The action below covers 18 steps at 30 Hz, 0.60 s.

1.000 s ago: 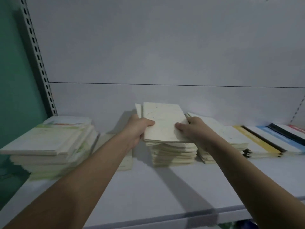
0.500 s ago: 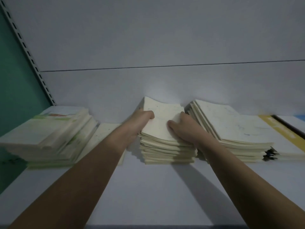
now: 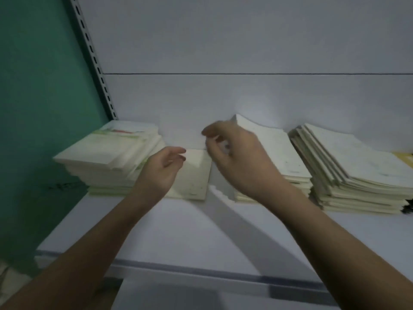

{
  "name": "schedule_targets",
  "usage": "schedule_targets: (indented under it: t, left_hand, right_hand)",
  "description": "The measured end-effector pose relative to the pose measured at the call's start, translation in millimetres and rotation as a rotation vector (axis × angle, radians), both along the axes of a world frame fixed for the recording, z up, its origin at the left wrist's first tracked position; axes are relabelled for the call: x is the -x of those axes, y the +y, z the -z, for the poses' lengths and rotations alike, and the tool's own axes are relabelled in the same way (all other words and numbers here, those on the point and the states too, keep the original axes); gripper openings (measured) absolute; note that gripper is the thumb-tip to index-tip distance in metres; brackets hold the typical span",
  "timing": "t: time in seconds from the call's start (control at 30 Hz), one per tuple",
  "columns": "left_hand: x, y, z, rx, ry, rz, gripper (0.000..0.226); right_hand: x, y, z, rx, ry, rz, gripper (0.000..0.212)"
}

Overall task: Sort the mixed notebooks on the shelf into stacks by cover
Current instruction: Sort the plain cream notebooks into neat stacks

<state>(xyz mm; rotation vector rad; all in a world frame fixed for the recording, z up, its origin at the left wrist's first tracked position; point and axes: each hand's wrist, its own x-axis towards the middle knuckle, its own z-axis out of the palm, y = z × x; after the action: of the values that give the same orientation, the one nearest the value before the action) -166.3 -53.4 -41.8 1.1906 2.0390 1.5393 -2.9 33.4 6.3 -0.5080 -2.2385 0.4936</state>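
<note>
Cream notebook stacks [image 3: 274,157] on shelf [image 3: 178,231]

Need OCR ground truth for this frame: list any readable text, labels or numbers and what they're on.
No text can be read.
Top notebook of the left stack: green and red printed band, too blurred to read.
Yellow cover at the right edge: cut off, no letters legible.
Plain cream notebooks: only faint specks.

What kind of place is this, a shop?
Probably a stationery shop or stockroom: a slotted metal upright carries the white shelf, and stacks of notebooks lie along it.
</note>
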Motion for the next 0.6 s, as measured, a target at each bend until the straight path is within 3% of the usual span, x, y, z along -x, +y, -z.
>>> schedule_targets:
  t: [0.1,0.23,0.33,0.5,0.6]
  left_hand:
    - [27,-42,21,0.024,0.045,0.000,0.019]
    - [76,-82,37,0.082,0.033,0.057,0.019]
    - [99,-100,54,0.108,-0.003,0.103,0.026]
    - [106,-110,52,0.079,-0.236,0.191,0.024]
    - [95,-101,38,0.115,-0.693,0.304,0.028]
  right_hand:
    - [43,-22,43,-0.017,-0.293,-0.116,0.035]
    - [98,-22,90,0.035,-0.624,0.013,0.075]
    - [116,-20,98,0.066,-0.753,0.092,0.072]
    - [114,-41,93,0.130,-0.748,0.159,0.047]
    - [100,-57,82,0.264,-0.465,0.167,0.044]
